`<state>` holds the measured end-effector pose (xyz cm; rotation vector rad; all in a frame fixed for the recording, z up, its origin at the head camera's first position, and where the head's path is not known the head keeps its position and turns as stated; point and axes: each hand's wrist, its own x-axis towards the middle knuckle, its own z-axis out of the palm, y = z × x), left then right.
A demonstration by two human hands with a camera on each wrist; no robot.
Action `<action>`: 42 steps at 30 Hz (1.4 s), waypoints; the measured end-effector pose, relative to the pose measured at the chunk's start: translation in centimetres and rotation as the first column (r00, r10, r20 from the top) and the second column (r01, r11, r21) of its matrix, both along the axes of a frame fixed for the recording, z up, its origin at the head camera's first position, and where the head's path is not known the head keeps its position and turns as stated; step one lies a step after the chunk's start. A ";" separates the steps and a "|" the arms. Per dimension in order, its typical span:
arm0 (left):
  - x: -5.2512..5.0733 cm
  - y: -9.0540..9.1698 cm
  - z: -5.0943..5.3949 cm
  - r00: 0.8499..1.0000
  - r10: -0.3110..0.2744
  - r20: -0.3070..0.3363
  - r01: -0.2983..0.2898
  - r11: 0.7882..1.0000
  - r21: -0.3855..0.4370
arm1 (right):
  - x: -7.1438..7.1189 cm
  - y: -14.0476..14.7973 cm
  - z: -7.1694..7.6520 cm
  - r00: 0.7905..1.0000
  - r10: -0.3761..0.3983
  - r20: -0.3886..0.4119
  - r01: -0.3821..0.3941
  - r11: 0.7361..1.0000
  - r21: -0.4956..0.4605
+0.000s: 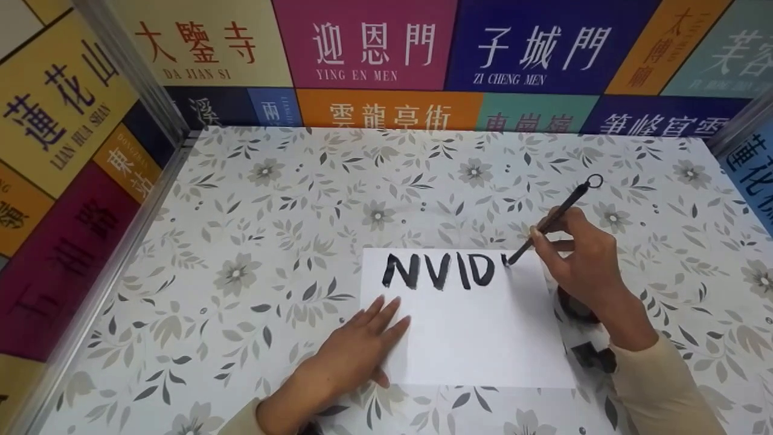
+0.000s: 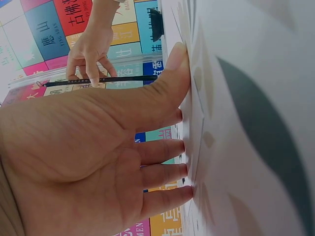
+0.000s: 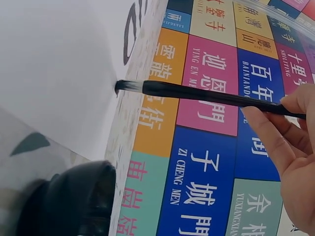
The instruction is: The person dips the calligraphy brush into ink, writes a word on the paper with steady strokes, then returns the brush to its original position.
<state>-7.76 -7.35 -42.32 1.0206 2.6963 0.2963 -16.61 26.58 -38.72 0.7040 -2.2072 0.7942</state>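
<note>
Several spread left fingers (image 1: 388,312) touch paper (image 1: 483,338); right fingers (image 3: 270,136) pinch brush (image 3: 197,93).

Lettered panels (image 1: 368,43) border the tabletop (image 1: 241,338) on 3 sides.

L hand (image 1: 355,347) w/ fingers apart, tips down, R hand (image 1: 584,257) in pinch grip

Possibly a booth, panels (image 1: 368,45) (lettered), floral tabletop (image 1: 326,199)
</note>
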 end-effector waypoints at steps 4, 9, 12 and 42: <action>0.0 0.0 0.0 1.000 -0.003 -0.010 0.003 1.000 -0.010 | 0.0 0.2 0.1 1.000 0.007 0.012 -0.007 1.000 0.017; 0.0 0.0 0.0 1.000 -0.001 -0.012 0.001 1.000 -0.006 | 0.1 0.3 0.3 1.000 0.008 0.030 -0.009 1.000 0.020; 0.1 0.0 0.1 1.000 -0.002 -0.013 0.002 1.000 -0.012 | 0.2 0.3 0.4 0.999 0.016 0.039 -0.017 1.000 0.025; 0.1 0.1 0.1 1.000 0.008 -0.007 -0.008 1.000 -0.009 | 1.3 1.2 2.8 1.000 -0.011 -0.011 0.011 0.999 0.047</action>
